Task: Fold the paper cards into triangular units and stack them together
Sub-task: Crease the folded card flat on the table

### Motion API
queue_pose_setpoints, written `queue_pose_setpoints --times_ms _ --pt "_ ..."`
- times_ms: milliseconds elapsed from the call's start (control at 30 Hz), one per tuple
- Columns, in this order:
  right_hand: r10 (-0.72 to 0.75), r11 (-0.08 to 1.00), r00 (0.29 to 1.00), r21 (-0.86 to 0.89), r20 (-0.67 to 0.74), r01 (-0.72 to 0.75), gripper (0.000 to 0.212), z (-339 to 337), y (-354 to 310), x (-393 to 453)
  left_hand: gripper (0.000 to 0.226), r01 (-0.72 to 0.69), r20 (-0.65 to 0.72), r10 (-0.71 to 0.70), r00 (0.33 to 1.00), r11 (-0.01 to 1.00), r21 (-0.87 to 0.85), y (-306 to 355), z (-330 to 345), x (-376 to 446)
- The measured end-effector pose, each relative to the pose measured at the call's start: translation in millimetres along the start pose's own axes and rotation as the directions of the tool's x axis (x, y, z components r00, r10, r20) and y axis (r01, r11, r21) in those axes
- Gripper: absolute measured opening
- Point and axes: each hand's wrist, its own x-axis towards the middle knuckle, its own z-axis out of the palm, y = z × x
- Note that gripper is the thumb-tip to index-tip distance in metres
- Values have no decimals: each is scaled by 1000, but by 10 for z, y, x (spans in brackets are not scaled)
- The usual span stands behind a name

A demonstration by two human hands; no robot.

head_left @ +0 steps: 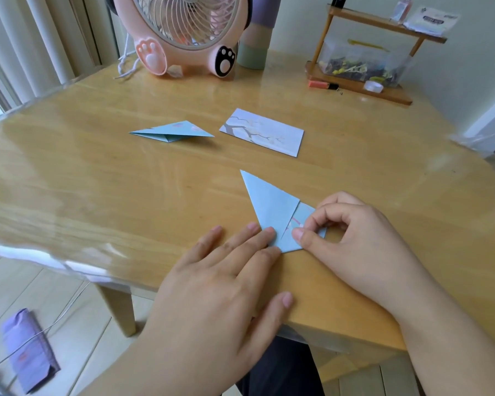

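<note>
- Two bare hands work at the near edge of the wooden table (97,172), both on one partly folded blue card (272,208).
- Left hand (212,295): palm down, fingers straight and spread, flat on the table top. Its fingertips (269,232) press the lower left corner of the blue card. Thumb lies along the table's near edge. Nothing gripped.
- Right hand (352,241): fingers curled, thumb and forefinger pinching the card's right-hand flap, the patterned side of the paper showing between them. Wrist and forearm run back toward the lower right.
- Blue card: lies flat between the two hands, one long pointed flap reaching away from the fingers toward the table's middle.
- Beyond the left hand's fingertips, well apart: a finished folded triangular unit (173,131), blue, lying on the table.
- Beyond the right hand, just beside that unit: an unfolded card (265,131) with a branch print, flat, not touching the unit.
- Far past the left hand: a pink desk fan (183,35) with paw-print feet; a green-based cylinder (253,52) stands just beside it.
- Far past the right hand: a small wooden rack (383,27) holding a clear box (360,61) of small items, a highlighter (322,84) and a tape roll (373,86) on its base.
- On the floor, below and left of the left hand: a purple folded packet (29,355).
</note>
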Motion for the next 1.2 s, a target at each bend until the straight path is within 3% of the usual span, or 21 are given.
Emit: queue_pose_setpoints --times_ms 467,600,1200 --pt "3 1000 1000 -15 4 -3 15 1 -16 -7 40 5 18 -4 1000 999 -40 -11 -36 13" --pt "-1 1000 1000 -8 5 1 16 -2 -20 -12 47 20 12 -19 1000 998 -53 2 -45 11" --pt "-8 1000 1000 12 4 8 16 20 7 -1 47 -76 -20 78 997 995 64 -58 39 -39"
